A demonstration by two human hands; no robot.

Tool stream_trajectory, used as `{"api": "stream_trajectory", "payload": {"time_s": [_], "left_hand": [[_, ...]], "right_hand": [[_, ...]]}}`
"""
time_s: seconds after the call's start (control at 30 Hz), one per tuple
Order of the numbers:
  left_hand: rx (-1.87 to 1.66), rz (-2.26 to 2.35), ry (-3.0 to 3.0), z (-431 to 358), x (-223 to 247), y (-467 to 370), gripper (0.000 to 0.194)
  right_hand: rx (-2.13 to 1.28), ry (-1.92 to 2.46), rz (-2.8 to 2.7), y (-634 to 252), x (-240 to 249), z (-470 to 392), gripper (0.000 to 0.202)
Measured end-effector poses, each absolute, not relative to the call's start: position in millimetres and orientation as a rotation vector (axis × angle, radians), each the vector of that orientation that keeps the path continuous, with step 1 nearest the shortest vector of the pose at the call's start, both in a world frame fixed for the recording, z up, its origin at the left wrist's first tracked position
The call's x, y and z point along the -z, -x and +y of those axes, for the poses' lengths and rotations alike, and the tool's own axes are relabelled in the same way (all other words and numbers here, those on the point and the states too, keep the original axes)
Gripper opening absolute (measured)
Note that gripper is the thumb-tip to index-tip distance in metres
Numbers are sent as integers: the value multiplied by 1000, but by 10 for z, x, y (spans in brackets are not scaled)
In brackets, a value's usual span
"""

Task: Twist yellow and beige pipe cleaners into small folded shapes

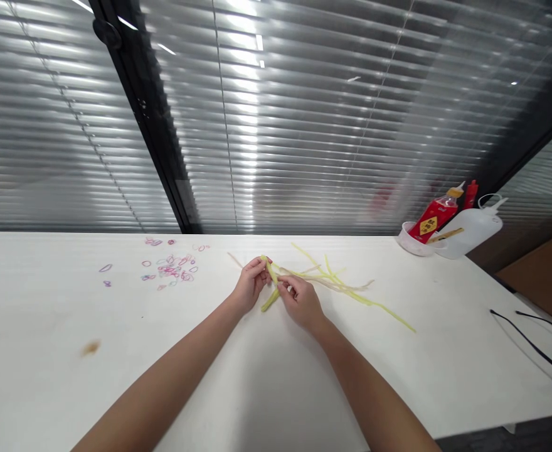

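1. Two hands meet at the middle of the white table (45, 351); we list items from left to right.
2. At far left we see a brown stain (90, 348) on the smooth tabletop.
3. Next, small elastic bands (172, 267), pink, purple and blue, lie scattered as thin loops, apart from the hands and within reach of the left one.
4. Our left hand (250, 285) pinches the upper end of a short yellow-green strip (271, 285). The grip is narrow, thumb and fingertips closed on the strip, which lifts that end off the table.
5. Our right hand (302, 301) closes on the same strip lower down, fingers curled; we judge that the two grips keep it taut between them. The strip sits tilted, its lower end touching the table between the hands.
6. Just right of the hands, loose long strips (346, 285), yellow-green and pale tan, lie crossed in a flat pile. They look thin and flexible.
7. At the back right, a red squeeze bottle (433, 220) and a white squeeze bottle (468, 232) lean in a small white bowl (410, 243), well apart from the hands.
8. At far right, black cable (534, 348) loops along the table edge.
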State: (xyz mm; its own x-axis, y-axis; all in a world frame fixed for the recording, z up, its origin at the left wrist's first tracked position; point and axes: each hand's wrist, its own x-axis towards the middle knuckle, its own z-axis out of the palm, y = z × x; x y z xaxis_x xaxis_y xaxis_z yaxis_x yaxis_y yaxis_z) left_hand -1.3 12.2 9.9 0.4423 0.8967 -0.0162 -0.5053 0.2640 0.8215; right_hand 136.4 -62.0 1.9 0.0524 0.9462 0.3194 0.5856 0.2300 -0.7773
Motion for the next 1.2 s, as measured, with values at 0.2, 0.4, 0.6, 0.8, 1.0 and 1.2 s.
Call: {"api": "stream_trajectory", "payload": {"time_s": [0.2, 0.4, 0.6, 0.8, 1.0, 1.2], "left_hand": [[-1019, 579, -756, 106, -130, 9, 21], [-1005, 588, -779, 97, -151, 13, 22], [-995, 571, -853, 110, -132, 6, 22], [-1013, 572, -849, 130, -88, 5, 25], [-1008, 576, -801, 115, -100, 4, 30], [-1005, 572, -819, 100, -134, 13, 36]], "right_hand": [[-532, 1559, -1864, -1370, -74, -657, 21], [-534, 1570, -1903, -1365, -99, -658, 19], [-492, 1584, -1882, -1358, -82, -657, 20], [-478, 1597, -1932, -1368, -103, -669, 19], [-459, 1684, -1952, -1376, -123, -661, 27], [-500, 1679, -1873, -1389, -118, -662, 21]]}}
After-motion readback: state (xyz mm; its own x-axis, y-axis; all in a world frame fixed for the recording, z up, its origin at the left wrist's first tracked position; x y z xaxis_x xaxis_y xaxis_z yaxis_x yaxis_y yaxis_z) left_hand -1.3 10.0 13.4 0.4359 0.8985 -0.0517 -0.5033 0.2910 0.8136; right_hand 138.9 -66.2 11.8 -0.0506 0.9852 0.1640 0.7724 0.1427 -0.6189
